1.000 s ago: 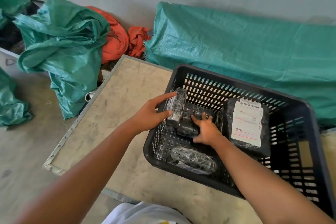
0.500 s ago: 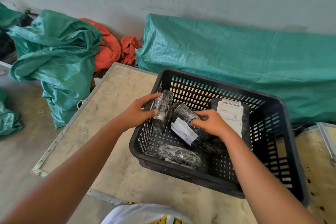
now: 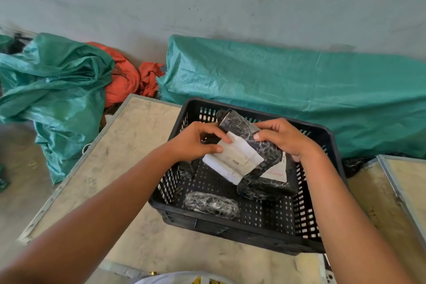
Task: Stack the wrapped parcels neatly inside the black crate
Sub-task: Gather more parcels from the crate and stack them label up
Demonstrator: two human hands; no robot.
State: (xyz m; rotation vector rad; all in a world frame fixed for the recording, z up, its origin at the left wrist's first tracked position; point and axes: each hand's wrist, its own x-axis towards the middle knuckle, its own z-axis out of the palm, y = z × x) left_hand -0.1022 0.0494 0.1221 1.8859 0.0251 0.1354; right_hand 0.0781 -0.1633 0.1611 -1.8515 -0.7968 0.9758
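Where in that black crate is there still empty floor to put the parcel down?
The black crate has bare floor in the middle, between the small parcel at the near wall and the labelled flat parcel at right. The near right corner is bare too.

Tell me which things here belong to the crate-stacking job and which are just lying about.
Job:
black crate
held parcel, gripped by left hand and right hand
small parcel on the crate floor
labelled parcel at the right

Lying about:
green sacks
orange cloth
green tarp
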